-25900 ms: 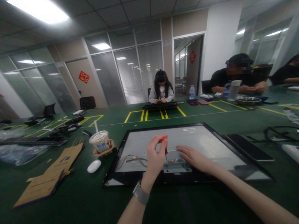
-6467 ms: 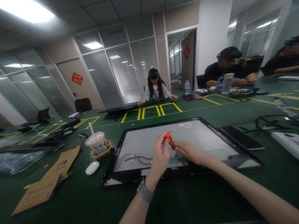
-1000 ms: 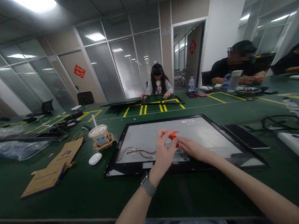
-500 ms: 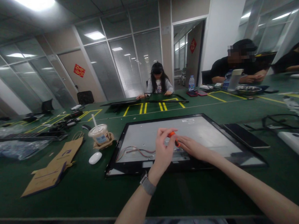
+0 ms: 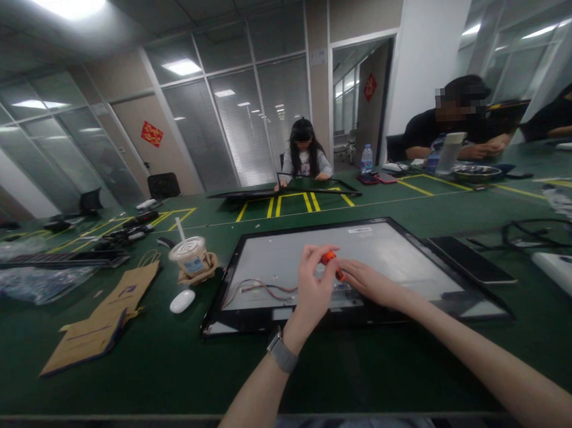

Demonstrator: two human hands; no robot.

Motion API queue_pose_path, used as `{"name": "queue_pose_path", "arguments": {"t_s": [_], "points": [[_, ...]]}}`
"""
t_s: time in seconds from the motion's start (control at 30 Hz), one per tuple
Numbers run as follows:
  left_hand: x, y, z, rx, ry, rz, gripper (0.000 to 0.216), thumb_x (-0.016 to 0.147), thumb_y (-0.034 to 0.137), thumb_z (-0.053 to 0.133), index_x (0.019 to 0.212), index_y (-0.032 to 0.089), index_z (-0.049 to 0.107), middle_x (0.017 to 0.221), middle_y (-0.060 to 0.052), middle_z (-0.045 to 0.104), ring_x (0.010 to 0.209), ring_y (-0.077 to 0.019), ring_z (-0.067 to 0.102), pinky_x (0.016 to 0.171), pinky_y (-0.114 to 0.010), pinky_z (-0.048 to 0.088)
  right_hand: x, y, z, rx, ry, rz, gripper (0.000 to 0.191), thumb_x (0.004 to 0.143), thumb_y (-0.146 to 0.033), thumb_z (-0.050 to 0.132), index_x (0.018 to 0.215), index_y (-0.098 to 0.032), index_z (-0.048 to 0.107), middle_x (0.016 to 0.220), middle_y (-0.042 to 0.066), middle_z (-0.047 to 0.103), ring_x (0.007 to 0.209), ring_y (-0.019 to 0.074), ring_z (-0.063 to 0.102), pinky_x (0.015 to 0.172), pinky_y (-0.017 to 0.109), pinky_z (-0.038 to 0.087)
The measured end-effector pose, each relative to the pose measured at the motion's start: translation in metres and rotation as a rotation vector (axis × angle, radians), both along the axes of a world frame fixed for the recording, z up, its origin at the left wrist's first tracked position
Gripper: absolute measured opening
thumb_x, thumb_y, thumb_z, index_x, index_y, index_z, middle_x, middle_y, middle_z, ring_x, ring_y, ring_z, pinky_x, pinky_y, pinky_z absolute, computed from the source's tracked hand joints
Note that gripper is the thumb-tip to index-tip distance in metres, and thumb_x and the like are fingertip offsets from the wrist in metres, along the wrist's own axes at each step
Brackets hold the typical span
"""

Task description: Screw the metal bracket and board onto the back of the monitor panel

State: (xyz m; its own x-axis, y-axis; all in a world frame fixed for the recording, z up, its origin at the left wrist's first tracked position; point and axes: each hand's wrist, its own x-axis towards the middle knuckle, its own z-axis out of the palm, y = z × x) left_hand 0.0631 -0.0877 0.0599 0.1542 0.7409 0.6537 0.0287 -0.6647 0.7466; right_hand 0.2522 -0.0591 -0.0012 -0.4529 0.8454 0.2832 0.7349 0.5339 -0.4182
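Note:
A monitor panel (image 5: 393, 250) lies back-up on the green table, a grey sheet in a black frame. Red and dark wires (image 5: 256, 287) run across its near left part. My left hand (image 5: 313, 286), a watch on its wrist, pinches the top of a small orange-handled screwdriver (image 5: 330, 260) over the panel's near middle. My right hand (image 5: 366, 280) rests on the panel just right of the tool, its fingers closed around the lower part of the screwdriver. The tip is hidden behind my hands.
A lidded drink cup (image 5: 191, 256), a white mouse (image 5: 182, 301) and a flattened paper bag (image 5: 100, 319) lie left of the panel. A dark phone (image 5: 470, 260), cables (image 5: 531, 236) and a white device (image 5: 567, 274) lie right. Across the table a person (image 5: 303, 155) handles a black frame; others sit far right.
My hands have stayed in place on the screwdriver, with its orange handle turning slightly. The person opposite has shifted the black frame on the table.

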Motion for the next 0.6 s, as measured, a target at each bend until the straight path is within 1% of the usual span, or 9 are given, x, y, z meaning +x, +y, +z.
{"name": "queue_pose_path", "arguments": {"t_s": [0.07, 0.17, 0.23, 0.27, 0.33, 0.47, 0.53, 0.6], "points": [[-0.0004, -0.0006, 0.0008, -0.003, 0.003, 0.016, 0.018, 0.092, 0.028, 0.056, 0.104, 0.021, 0.068, 0.096, -0.004, 0.054, 0.087, -0.0157, 0.056, 0.083, -0.028, 0.047, -0.0004, -0.0005, 0.0009, -0.001, -0.009, -0.004, 0.042, 0.099, -0.037, 0.034, 0.129, -0.017, 0.057, 0.137, 0.014, 0.057, 0.127, 0.0265, 0.051, 0.109, 0.045, 0.037], [-0.0007, -0.0025, 0.0019, 0.015, -0.006, 0.027, 0.025, 0.098, 0.027, 0.043, 0.106, 0.020, 0.066, 0.106, -0.007, 0.056, 0.099, -0.0175, 0.056, 0.090, -0.031, 0.046, -0.0012, -0.0013, 0.0023, -0.012, -0.005, -0.006, 0.042, 0.099, -0.037, 0.034, 0.129, -0.017, 0.056, 0.136, 0.014, 0.057, 0.126, 0.0274, 0.052, 0.109, 0.047, 0.037], [-0.0008, -0.0032, 0.0022, 0.027, -0.012, -0.006, 0.028, 0.100, 0.025, 0.038, 0.110, 0.020, 0.064, 0.112, -0.008, 0.058, 0.106, -0.0185, 0.056, 0.096, -0.033, 0.044, -0.0013, -0.0015, 0.0029, -0.018, 0.012, -0.002, 0.041, 0.099, -0.037, 0.035, 0.129, -0.019, 0.056, 0.136, 0.013, 0.058, 0.125, 0.0275, 0.052, 0.108, 0.049, 0.037], [-0.0008, -0.0032, 0.0022, 0.028, -0.012, -0.028, 0.028, 0.100, 0.025, 0.038, 0.112, 0.020, 0.062, 0.112, -0.008, 0.060, 0.107, -0.0186, 0.057, 0.096, -0.034, 0.044, -0.0012, -0.0014, 0.0030, -0.018, 0.019, 0.000, 0.040, 0.099, -0.037, 0.036, 0.129, -0.020, 0.056, 0.136, 0.012, 0.058, 0.125, 0.0274, 0.052, 0.108, 0.049, 0.037], [-0.0009, -0.0028, 0.0019, 0.032, 0.002, -0.038, 0.026, 0.099, 0.025, 0.042, 0.114, 0.020, 0.062, 0.106, -0.007, 0.062, 0.100, -0.0181, 0.059, 0.091, -0.033, 0.046, -0.0009, -0.0007, 0.0023, -0.014, 0.020, 0.003, 0.040, 0.099, -0.037, 0.036, 0.129, -0.021, 0.057, 0.136, 0.012, 0.058, 0.126, 0.0271, 0.052, 0.108, 0.048, 0.038], [-0.0018, -0.0023, 0.0010, 0.077, 0.041, 0.067, 0.018, 0.091, 0.026, 0.059, 0.105, 0.022, 0.069, 0.090, -0.003, 0.057, 0.085, -0.0161, 0.057, 0.081, -0.030, 0.048, 0.0002, 0.0015, -0.0013, -0.005, -0.001, -0.004, 0.042, 0.099, -0.036, 0.035, 0.128, -0.017, 0.058, 0.136, 0.015, 0.058, 0.126, 0.0273, 0.052, 0.109, 0.047, 0.037], [-0.0020, -0.0029, 0.0006, 0.076, 0.037, 0.086, 0.017, 0.090, 0.026, 0.060, 0.103, 0.022, 0.070, 0.090, -0.003, 0.056, 0.084, -0.0157, 0.056, 0.080, -0.029, 0.048, 0.0006, 0.0022, -0.0028, 0.000, 0.002, -0.007, 0.042, 0.099, -0.037, 0.035, 0.128, -0.017, 0.058, 0.136, 0.014, 0.057, 0.127, 0.0274, 0.052, 0.109, 0.047, 0.037], [-0.0019, -0.0039, 0.0005, 0.073, 0.029, 0.084, 0.020, 0.094, 0.027, 0.053, 0.105, 0.021, 0.068, 0.098, -0.005, 0.056, 0.091, -0.0168, 0.057, 0.085, -0.030, 0.047, 0.0010, 0.0025, -0.0034, 0.005, 0.009, -0.004, 0.041, 0.099, -0.037, 0.035, 0.128, -0.019, 0.058, 0.135, 0.013, 0.059, 0.126, 0.0270, 0.052, 0.109, 0.048, 0.037]]}}
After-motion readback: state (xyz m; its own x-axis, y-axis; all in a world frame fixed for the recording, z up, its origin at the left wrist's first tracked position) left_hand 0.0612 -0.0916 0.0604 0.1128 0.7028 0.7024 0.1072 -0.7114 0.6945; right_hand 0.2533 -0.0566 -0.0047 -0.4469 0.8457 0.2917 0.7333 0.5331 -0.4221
